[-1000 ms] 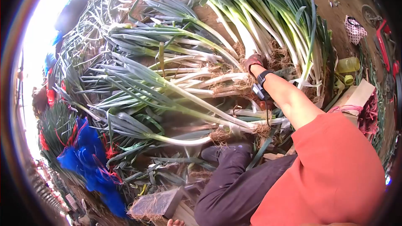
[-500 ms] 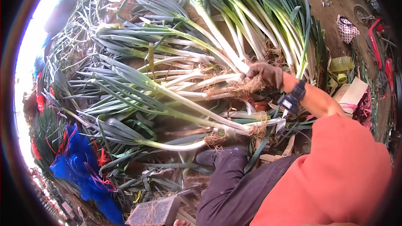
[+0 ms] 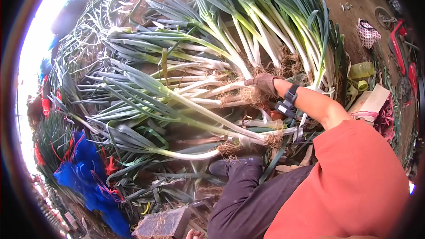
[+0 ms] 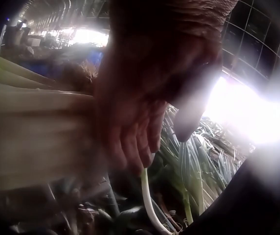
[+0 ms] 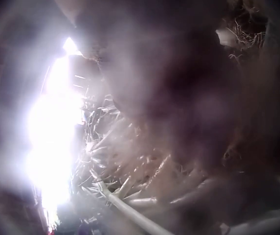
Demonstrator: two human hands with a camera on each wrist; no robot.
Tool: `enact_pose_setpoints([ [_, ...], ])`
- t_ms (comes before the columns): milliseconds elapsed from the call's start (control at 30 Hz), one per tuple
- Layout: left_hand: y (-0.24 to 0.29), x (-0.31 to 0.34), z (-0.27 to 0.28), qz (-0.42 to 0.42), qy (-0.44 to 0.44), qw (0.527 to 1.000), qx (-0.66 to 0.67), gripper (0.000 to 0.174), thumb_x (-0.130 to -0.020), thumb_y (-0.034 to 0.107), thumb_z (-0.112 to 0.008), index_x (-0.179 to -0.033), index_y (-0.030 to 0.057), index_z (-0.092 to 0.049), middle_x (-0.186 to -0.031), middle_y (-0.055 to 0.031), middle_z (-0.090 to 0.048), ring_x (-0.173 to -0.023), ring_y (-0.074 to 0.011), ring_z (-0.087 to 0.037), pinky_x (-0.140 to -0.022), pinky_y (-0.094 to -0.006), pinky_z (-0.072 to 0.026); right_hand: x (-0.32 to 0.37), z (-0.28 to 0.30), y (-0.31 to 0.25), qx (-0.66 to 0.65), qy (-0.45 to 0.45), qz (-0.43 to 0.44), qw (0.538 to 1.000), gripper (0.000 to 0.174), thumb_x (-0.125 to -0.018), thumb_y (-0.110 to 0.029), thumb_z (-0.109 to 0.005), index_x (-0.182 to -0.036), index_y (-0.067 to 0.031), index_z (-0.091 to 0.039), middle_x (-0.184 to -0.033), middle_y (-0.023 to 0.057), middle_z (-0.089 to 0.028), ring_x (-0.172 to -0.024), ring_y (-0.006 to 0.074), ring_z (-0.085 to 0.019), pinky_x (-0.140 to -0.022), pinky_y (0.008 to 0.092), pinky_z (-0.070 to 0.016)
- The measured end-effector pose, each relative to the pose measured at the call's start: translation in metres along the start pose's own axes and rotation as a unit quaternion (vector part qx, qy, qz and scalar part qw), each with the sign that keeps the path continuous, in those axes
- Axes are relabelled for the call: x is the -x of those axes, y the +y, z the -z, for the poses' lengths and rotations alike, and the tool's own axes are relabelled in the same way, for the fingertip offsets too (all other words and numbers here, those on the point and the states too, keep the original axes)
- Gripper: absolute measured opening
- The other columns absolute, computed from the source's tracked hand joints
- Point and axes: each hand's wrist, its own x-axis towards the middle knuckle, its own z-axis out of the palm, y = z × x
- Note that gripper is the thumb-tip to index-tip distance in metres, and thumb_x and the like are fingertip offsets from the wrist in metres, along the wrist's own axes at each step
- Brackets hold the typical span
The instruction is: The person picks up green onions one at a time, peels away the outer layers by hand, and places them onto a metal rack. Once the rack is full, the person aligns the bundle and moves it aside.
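In the head view my right hand, in a brownish glove, holds the rooty white end of a green onion in the loose pile. Frayed roots hang below its fingers, and the right wrist view is too blurred and dark to show the grip. Only the fingertips of my left hand show at the bottom of the head view. The left wrist view has the left hand hanging with fingers lowered and thumb apart. A broad, pale, blurred thing overlaps it there.
Many green onions fan out around, leaves away from me. Blue netting with red strings lies at the left. A box-shaped block stands in front. At the right are a cardboard piece, a yellowish bottle and a red vehicle.
My right hand has drawn back from the far root ends, turning as it came, and has since shifted slightly left. Onion stalks near it have moved with it.
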Motion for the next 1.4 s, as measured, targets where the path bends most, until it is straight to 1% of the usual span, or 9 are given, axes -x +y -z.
enact_pose_setpoints([
  [133, -0.009, 0.002, 0.004, -0.010, -0.020, 1.000, -0.017, 0.040, -0.094, 0.019, -0.053, -0.129, 0.0012, -0.046, -0.114, -0.0117, -0.056, -0.105, -0.0237, -0.055, -0.090, -0.0339, -0.0457, -0.105, 0.004, 0.040, 0.208, -0.070, 0.213, 0.952, 0.056, -0.079, -0.034, -0.068, -0.118, 0.0037, -0.052, -0.096, 0.0193, -0.063, -0.078, 0.0237, -0.062, -0.066, 0.0353, -0.0533],
  [200, -0.021, -0.004, 0.009, 0.003, -0.025, 1.000, -0.017, 0.040, -0.094, 0.020, -0.053, -0.129, 0.0024, -0.047, -0.114, -0.0099, -0.056, -0.103, -0.0218, -0.056, -0.088, -0.0326, -0.0455, -0.032, -0.048, -0.016, 0.169, 0.115, 0.107, 0.973, 0.050, -0.077, -0.031, -0.068, -0.112, 0.0021, -0.056, -0.098, 0.0207, -0.063, -0.081, 0.0221, -0.063, -0.066, 0.0349, -0.0517],
  [433, 0.011, 0.001, -0.026, -0.027, -0.051, 0.997, -0.058, 0.034, -0.095, 0.018, -0.048, -0.124, 0.0003, -0.052, -0.121, -0.0123, -0.055, -0.109, -0.0208, -0.052, -0.092, -0.0302, -0.0409, 0.102, -0.132, 0.050, 0.289, -0.133, 0.333, 0.888, 0.045, -0.082, -0.017, -0.054, -0.124, -0.0035, -0.042, -0.090, 0.0233, -0.062, -0.082, 0.0336, -0.064, -0.071, 0.0424, -0.0512],
  [800, 0.006, -0.001, -0.027, -0.030, -0.052, 0.995, -0.082, 0.034, -0.094, 0.015, -0.049, -0.123, -0.0025, -0.051, -0.121, -0.0129, -0.055, -0.111, -0.0224, -0.051, -0.097, -0.0337, -0.0382, 0.064, -0.113, 0.029, 0.395, -0.259, 0.267, 0.840, 0.039, -0.086, -0.037, -0.054, -0.112, -0.0084, -0.056, -0.101, 0.0195, -0.063, -0.096, 0.0333, -0.061, -0.083, 0.0422, -0.0467],
  [900, 0.005, 0.005, -0.025, -0.049, -0.050, 0.993, -0.091, 0.034, -0.094, 0.015, -0.049, -0.123, -0.0027, -0.051, -0.121, -0.0130, -0.055, -0.111, -0.0227, -0.051, -0.097, -0.0337, -0.0381, 0.027, -0.077, 0.000, 0.424, 0.014, 0.331, 0.843, 0.036, -0.088, -0.037, -0.048, -0.100, -0.0043, -0.059, -0.097, 0.0190, -0.063, -0.084, 0.0342, -0.063, -0.074, 0.0422, -0.0506],
  [933, 0.005, 0.006, -0.025, -0.047, -0.050, 0.993, -0.091, 0.034, -0.094, 0.015, -0.049, -0.123, -0.0027, -0.051, -0.121, -0.0130, -0.055, -0.111, -0.0227, -0.051, -0.097, -0.0337, -0.0381, 0.000, -0.065, -0.006, 0.614, 0.101, 0.279, 0.732, 0.036, -0.087, -0.037, -0.049, -0.098, -0.0040, -0.058, -0.099, 0.0202, -0.063, -0.082, 0.0335, -0.064, -0.072, 0.0418, -0.0513],
  [967, 0.004, 0.006, -0.025, -0.042, -0.047, 0.994, -0.087, 0.034, -0.094, 0.014, -0.048, -0.123, -0.0028, -0.051, -0.121, -0.0131, -0.055, -0.111, -0.0227, -0.051, -0.097, -0.0337, -0.0384, 0.003, -0.038, -0.028, 0.382, 0.153, 0.249, 0.877, 0.040, -0.088, -0.038, -0.049, -0.102, -0.0009, -0.055, -0.103, 0.0213, -0.061, -0.081, 0.0312, -0.064, -0.070, 0.0401, -0.0517],
  [1033, 0.002, 0.003, -0.025, -0.036, -0.045, 0.995, -0.083, 0.034, -0.094, 0.014, -0.048, -0.123, -0.0030, -0.051, -0.121, -0.0132, -0.055, -0.111, -0.0227, -0.051, -0.096, -0.0337, -0.0388, -0.024, -0.005, -0.037, 0.377, 0.302, 0.122, 0.867, 0.037, -0.090, -0.032, -0.052, -0.109, -0.0005, -0.052, -0.097, 0.0195, -0.062, -0.086, 0.0275, -0.063, -0.075, 0.0393, -0.0519],
  [1400, -0.002, -0.024, -0.032, -0.016, -0.077, 0.995, -0.069, 0.034, -0.093, 0.015, -0.050, -0.122, -0.0025, -0.052, -0.121, -0.0133, -0.055, -0.110, -0.0225, -0.052, -0.095, -0.0333, -0.0393, -0.163, 0.057, 0.010, 0.489, 0.257, -0.023, 0.833, 0.028, -0.081, -0.026, -0.058, -0.094, -0.0031, -0.068, -0.099, 0.0145, -0.067, -0.090, 0.0278, -0.066, -0.079, 0.0386, -0.0530],
])
